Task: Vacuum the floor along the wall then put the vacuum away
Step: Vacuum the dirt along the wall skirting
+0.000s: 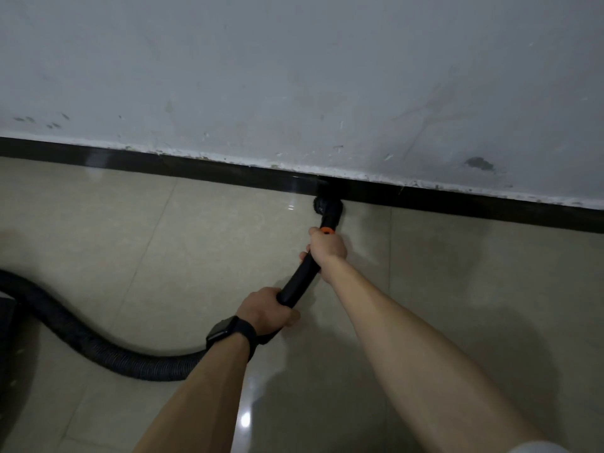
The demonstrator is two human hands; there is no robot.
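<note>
Black plastic wand (299, 279), stiff and light, reaches its brush head (327, 207) to the baseboard (196, 166); right hand (327, 246) grips near the orange collar, left hand (266, 310) closes lower down (best steering), trailing a floppy hose (98, 341) across the floor (457, 289)

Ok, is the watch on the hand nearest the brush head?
No, the watch is on the left hand, which grips the wand's rear end, while the bare-wristed right hand holds it near the brush head.
</note>
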